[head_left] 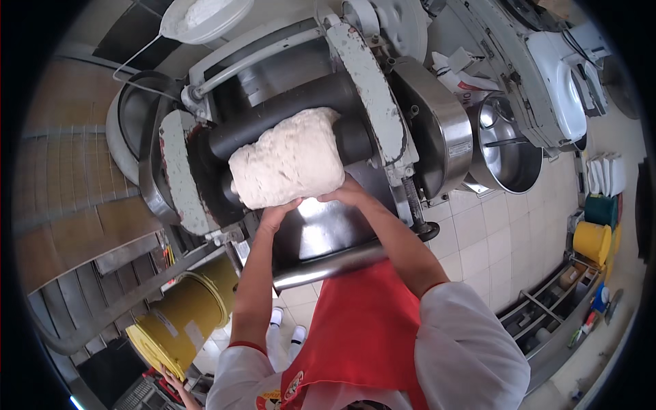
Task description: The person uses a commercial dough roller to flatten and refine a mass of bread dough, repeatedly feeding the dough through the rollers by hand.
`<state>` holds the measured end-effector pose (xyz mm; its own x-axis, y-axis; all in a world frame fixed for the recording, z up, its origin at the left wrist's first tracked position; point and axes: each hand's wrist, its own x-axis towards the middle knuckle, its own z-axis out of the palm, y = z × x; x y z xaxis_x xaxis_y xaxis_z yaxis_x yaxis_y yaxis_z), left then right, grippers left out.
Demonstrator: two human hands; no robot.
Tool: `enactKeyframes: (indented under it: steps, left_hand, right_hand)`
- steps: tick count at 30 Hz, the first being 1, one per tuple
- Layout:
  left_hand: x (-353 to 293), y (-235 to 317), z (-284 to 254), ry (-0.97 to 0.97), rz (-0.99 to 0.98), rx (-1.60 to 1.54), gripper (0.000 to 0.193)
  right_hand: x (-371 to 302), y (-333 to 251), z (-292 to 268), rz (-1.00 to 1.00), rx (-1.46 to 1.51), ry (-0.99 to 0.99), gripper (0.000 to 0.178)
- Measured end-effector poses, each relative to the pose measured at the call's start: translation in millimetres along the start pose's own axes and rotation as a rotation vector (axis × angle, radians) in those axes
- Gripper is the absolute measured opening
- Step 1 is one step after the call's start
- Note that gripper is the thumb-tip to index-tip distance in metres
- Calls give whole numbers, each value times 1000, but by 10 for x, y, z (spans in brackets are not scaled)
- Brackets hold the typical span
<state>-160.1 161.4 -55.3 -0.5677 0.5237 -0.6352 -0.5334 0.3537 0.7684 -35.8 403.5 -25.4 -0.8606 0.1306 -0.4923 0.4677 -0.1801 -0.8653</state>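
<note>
A large lump of pale dough (290, 158) lies on the dark rollers (287, 102) of a dough sheeter with chipped pale-green side frames (372, 89). My left hand (279, 214) grips the dough's near edge, its fingers mostly hidden beneath. A short gap away, my right hand (347, 192) holds the same edge near its right corner, fingers likewise tucked under and out of sight. Below both hands slopes the machine's shiny metal tray (328, 229), ending in a rounded front bar (331, 265).
To the right stand a steel mixing bowl (509, 160) and a curved metal guard (437, 123). A yellow barrel (174, 321) is at lower left, with another person's hand (176, 384) by it. A white bowl of flour (205, 17) sits at the back.
</note>
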Motion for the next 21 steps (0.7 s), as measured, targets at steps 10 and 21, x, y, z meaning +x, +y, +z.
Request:
enactKeyframes:
  steps: [10, 21]
  left_hand:
    - [-627, -680, -62, 513, 131, -801, 69]
    - [285, -254, -36, 62, 30, -243, 66]
  right_hand:
    - [-320, 348, 189, -134, 940, 348, 57]
    - [480, 640, -17, 74, 194, 5, 61]
